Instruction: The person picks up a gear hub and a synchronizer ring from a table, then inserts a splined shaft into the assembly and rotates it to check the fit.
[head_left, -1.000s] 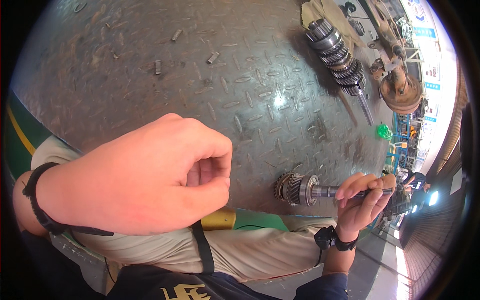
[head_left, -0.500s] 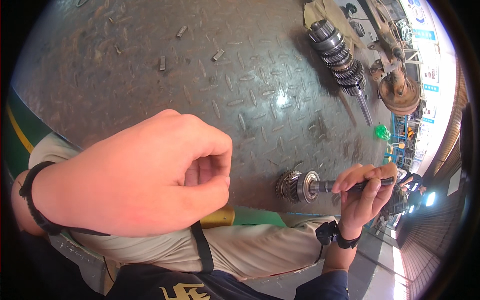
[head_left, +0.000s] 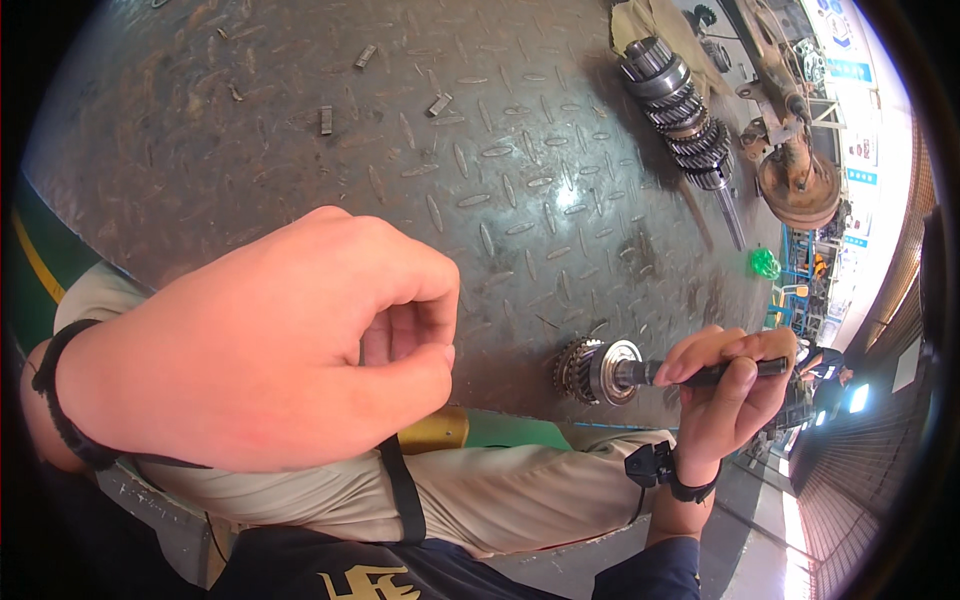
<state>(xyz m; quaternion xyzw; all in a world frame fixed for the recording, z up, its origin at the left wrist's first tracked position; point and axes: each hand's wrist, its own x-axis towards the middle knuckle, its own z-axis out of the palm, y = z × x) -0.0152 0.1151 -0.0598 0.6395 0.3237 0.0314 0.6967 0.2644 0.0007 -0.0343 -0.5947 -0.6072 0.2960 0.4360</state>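
Here's the slender steel gear shaft (head_left: 642,373) at the lower right of the frame, its long axis almost level across the picture! The toothed, dark grey helical gear (head_left: 573,370) points left, the bright round metal bearing (head_left: 606,375) sits just right of it, and the thin dark end points right. The right hand (head_left: 728,395) has it, fingers and thumb pinched round the thin end. Over on the left, the left hand (head_left: 265,345) is curled, thumb tip close to the forefinger; whether anything is pinched in there, I can't tell.

And against a second ago, the shaft has turned: the bearing shows much more of its round face, the gear less of its toothed side, and the thin end sits higher in the frame. The left hand has slipped slightly leftward.

Part of the shaft vanishes behind the right fingers, and the bearing covers some of the gear. Is the gear touching the grey steel tread-plate desk (head_left: 500,290)? Can't call it. At upper right, a rusty brown axle part (head_left: 800,185) is cut off by the top edge.
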